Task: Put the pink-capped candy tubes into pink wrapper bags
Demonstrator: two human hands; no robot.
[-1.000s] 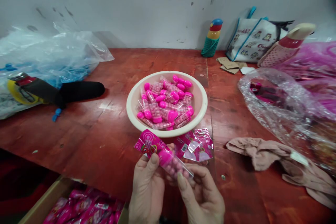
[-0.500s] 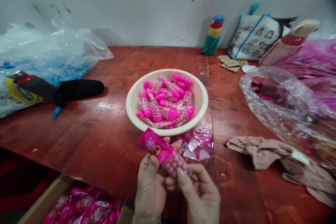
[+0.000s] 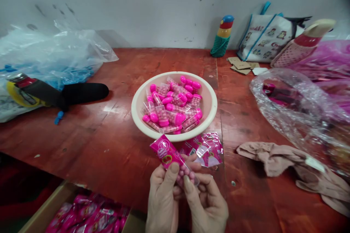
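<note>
Both my hands hold one small pink packet (image 3: 167, 154) with pink candy balls showing through its clear lower end. My left hand (image 3: 163, 199) pinches its middle with the thumb on top. My right hand (image 3: 208, 204) grips the clear end. Just beyond lies a cream bowl (image 3: 210, 104) full of pink-capped candy tubes (image 3: 172, 106). A few flat pink packets (image 3: 208, 147) lie on the red wooden table (image 3: 109, 145) between the bowl and my hands.
A cardboard box of filled pink packets (image 3: 82, 214) sits below the table edge at left. Clear plastic bags lie at left (image 3: 46, 54) and right (image 3: 298, 109). A beige cloth (image 3: 284, 160), a black object (image 3: 79, 93), a colourful bottle (image 3: 222, 36) and a tote bag (image 3: 265, 38) sit around.
The packet has slid down and to the right between my hands, which have drawn closer together and moved slightly right. The bowl and the rest stay put.
</note>
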